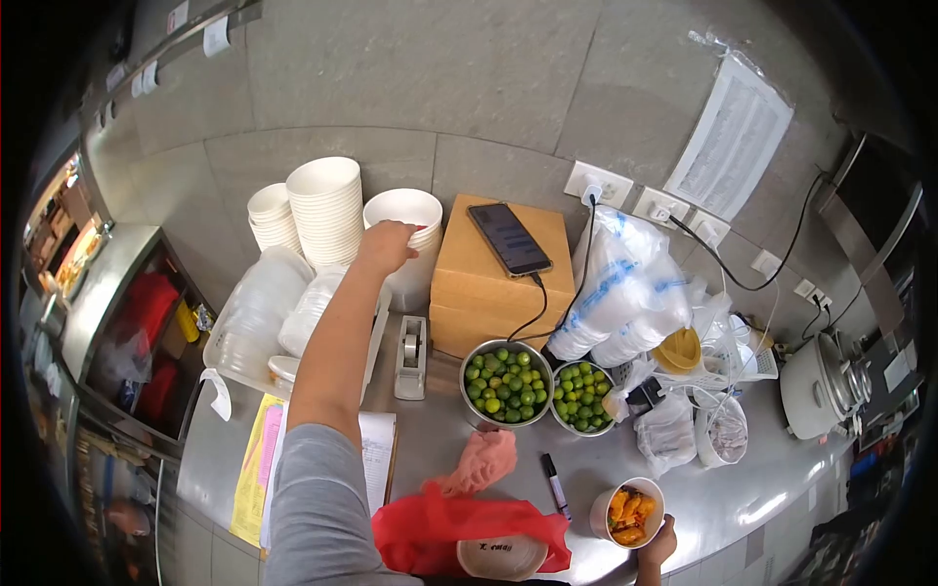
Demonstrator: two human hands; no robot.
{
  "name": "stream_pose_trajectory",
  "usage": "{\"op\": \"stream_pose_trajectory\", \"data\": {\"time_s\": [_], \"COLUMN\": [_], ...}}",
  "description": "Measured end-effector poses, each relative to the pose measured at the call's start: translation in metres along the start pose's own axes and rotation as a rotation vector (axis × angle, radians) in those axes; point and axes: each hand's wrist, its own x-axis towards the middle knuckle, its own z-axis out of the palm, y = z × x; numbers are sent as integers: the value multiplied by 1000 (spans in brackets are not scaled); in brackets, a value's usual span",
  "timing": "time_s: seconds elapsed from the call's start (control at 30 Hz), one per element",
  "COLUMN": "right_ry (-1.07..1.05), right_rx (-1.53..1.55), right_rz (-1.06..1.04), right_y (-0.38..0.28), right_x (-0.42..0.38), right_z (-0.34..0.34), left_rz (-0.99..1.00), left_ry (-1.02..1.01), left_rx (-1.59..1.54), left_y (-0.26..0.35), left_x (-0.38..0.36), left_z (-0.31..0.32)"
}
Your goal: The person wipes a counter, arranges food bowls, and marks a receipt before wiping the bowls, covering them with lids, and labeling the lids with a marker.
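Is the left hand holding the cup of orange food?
No, the right hand holds that cup, while the left hand is at a stack of white tubs.

Bright, even light fills the scene, glaring white off the steel counter [772, 503] at lower right. Wide-angle distortion bends the wall tiles [410, 78], and black vignetting swallows the corners, where details soften.

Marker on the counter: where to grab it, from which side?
I'd come from above and pinch the marker mid-barrel, across its narrow width: it lies flat, slim and straight, with counter showing either side. Its lower end is close to the red bag, so avoid that end.
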Motion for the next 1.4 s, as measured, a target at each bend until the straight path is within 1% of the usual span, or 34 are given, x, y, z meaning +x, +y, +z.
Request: {"op": "stream_pose_trajectory", "data": {"time_s": [0.13,0.2,0.23,0.33,0.4,0.43,0.53,0.57,0.6,0.63,0.67,0.7,0.73,0.77,0.83,0.9,0.93,0.97,1.0,1.03,1.07,1.1,1.13,1.17,1.2,1.23,1.3,1.37,1.4], "right_ry": [-34,-15,-8,-64,-52,-45,374,453,538,642,725,731,739,736,718,658,603,494,457,319,393,211,200,72,26,-55,-104,-65,-52], "right_rx": [24,29,34,78,112,128,466,711,663,687,745,820,777,732,833,950,986,1094,1073,1086,776,867,808,796,761,720,659,495,419], "right_rz": [45,25,12,27,31,27,164,374,445,443,367,231,114,73,-142,-350,-400,-486,-557,-599,-880,-880,-982,-1022,-1139,-1164,-1197,-1174,-1178], "right_y": [0,0,0,1,16,25,56,65,74,62,45,30,-1,-28,-89,-141,-173,-200,-241,-277,-335,-375,-419,-460,-495,-525,-579,-618,-634], "right_x": [-1,0,0,0,-2,0,12,24,39,52,67,80,86,92,97,103,99,97,87,80,58,50,42,31,30,28,35,48,54], "right_z": [-2,-2,-1,-4,3,9,22,18,3,-24,-54,-82,-112,-135,-166,-174,-176,-167,-167,-159,-176,-164,-156,-154,-138,-125,-80,-35,-19], "left_rz": [4,-18,33,85,29,50,-5,-7,-11,-10,-88,-165,-242,-270,-303,-300,-269,-226,-275,-257,-274,-276,-276,-235,-215,-202,-185,-181,-185], "left_ry": [204,319,488,599,583,668,660,649,641,634,587,545,503,491,433,381,368,361,255,254,213,195,135,133,114,95,84,95,134], "left_rx": [-39,-35,-22,22,22,18,-10,-7,-3,3,-8,-23,-40,-24,23,91,126,161,139,99,68,27,-11,-30,-50,-66,-101,-152,-177], "left_y": [9,16,16,22,31,32,35,35,32,30,28,26,22,15,-7,-21,-34,-52,-64,-76,-86,-94,-105,-113,-118,-121,-132,-144,-146], "left_x": [-1,-2,-3,-15,-39,-55,-128,-156,-185,-213,-239,-264,-289,-310,-351,-379,-395,-408,-419,-429,-438,-447,-458,-466,-472,-479,-490,-500,-499], "left_z": [-27,-48,-52,-92,-127,-140,-178,-187,-196,-203,-209,-213,-216,-217,-214,-213,-206,-198,-194,-186,-180,-172,-163,-155,-147,-139,-120,-97,-96]}}
